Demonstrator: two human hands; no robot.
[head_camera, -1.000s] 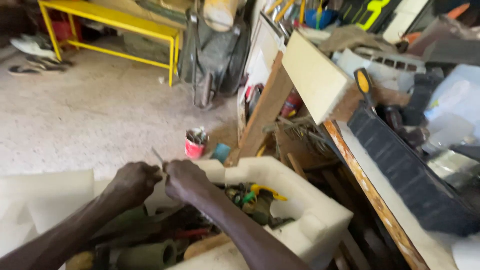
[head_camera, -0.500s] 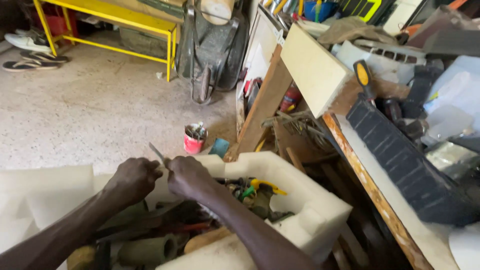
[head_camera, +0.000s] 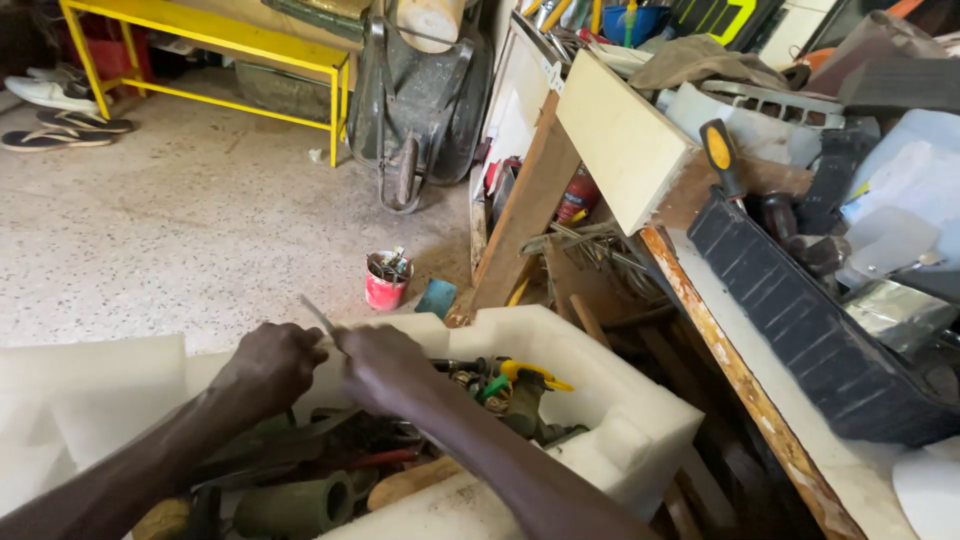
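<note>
Both hands meet above the white foam box (head_camera: 640, 420) of assorted tools, likely so the piece stays over the container. The left hand (head_camera: 268, 368) and right hand (head_camera: 378, 362) are each closed on a thin grey metal strip (head_camera: 318, 316); its upper end projects up-left beyond the left fingers (head_camera: 300, 345). A red can (head_camera: 386, 281) stands on the floor beyond.
</note>
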